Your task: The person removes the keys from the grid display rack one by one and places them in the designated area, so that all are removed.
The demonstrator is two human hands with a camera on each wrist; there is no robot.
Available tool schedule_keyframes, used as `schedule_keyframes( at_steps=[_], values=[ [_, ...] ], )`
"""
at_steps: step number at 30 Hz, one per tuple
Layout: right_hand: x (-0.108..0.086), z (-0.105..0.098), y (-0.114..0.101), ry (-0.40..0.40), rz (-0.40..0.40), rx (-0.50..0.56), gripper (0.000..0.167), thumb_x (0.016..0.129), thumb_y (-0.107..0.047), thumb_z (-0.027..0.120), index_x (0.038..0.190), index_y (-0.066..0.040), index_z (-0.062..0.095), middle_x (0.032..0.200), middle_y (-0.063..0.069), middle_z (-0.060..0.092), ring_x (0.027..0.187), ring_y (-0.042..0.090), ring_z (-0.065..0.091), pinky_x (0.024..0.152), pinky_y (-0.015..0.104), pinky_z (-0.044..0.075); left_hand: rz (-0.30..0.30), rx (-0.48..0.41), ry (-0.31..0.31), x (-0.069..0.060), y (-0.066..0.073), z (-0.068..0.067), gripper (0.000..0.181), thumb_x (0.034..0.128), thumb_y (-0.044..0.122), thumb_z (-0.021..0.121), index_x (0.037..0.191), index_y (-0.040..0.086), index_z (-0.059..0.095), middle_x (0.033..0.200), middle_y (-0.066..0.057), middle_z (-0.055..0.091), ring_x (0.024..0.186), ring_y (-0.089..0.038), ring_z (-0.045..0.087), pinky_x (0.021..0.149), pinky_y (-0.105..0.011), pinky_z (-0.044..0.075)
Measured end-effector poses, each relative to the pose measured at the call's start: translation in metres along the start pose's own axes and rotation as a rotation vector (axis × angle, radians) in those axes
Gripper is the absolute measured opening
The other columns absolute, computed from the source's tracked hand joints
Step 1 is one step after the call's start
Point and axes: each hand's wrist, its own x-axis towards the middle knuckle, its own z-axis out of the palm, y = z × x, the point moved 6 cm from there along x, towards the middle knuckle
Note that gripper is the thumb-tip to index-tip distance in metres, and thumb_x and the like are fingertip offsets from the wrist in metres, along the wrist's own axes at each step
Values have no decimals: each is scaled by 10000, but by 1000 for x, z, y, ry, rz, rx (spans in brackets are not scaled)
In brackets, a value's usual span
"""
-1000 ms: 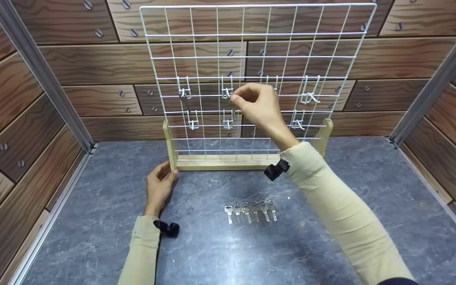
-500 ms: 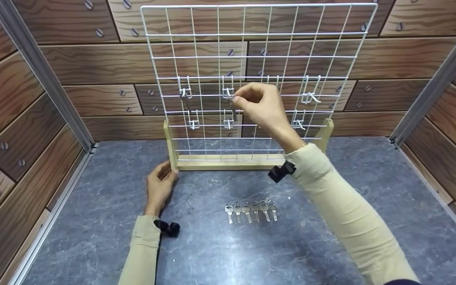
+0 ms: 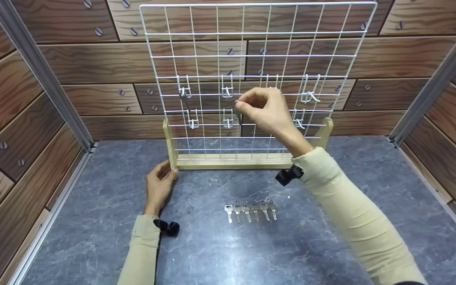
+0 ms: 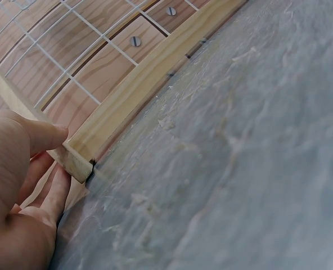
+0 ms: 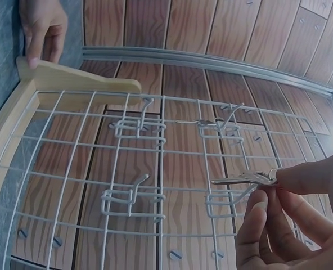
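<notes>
My right hand pinches a metal key by its ring end between thumb and forefinger, the blade pointing away from the fingers. It is held in front of a white wire grid, just right of and below an upper hook; in the right wrist view the key overlaps a hook, and contact cannot be told. Another key hangs on the upper left hook. With thumb and fingers, my left hand grips the wooden stand's left foot near the tabletop.
Several keys lie in a row on the grey marbled table in front of the stand. More hooks, such as the lower left hook and the upper right hook, hang on the grid. Wood-patterned walls enclose the table.
My right hand has drawn back slightly to the right and down from the second upper hook, with the key still pinched. The left hand stays on the stand.
</notes>
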Motion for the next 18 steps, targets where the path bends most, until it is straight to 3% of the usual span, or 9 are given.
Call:
schedule_keyframes(
  at_steps=[18],
  values=[
    [-20, -13, 9, -68, -16, -76, 89, 935, -81, 781, 1004, -39, 818, 929, 74, 799, 743, 129, 683, 660, 211, 576, 6, -12, -1, 1, 1, 1, 433, 981, -25, 732, 1405, -46, 647, 1415, -288, 644, 1331, -403, 635, 941, -171, 605]
  ],
)
